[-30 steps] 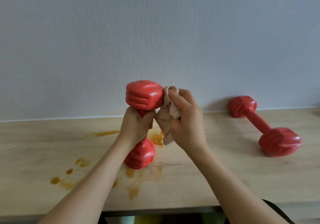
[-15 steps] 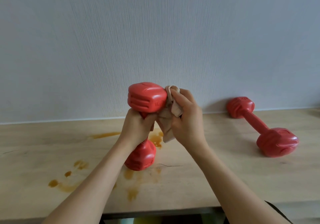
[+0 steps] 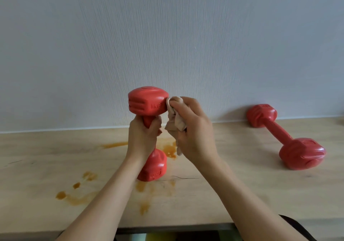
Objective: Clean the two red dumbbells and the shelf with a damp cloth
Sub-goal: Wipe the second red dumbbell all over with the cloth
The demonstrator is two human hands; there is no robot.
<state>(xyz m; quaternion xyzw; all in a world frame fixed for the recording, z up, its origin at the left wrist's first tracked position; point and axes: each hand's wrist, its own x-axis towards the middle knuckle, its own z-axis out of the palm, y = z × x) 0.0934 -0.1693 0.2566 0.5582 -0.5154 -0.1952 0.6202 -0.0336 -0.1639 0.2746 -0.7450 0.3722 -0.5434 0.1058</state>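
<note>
Red dumbbell [image 3: 148,103] standing upright; left hand [image 3: 143,136] is gripping its handle, right hand [image 3: 193,129] fingers pinching beige cloth [image 3: 175,121] against its head.

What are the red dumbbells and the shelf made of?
The held dumbbell and the lying dumbbell look like smooth moulded plastic or vinyl: glossy highlights, raised lettering. The shelf looks like pale matte wood or wood-look laminate, showing faint grain and soaked-in orange stains.
</note>
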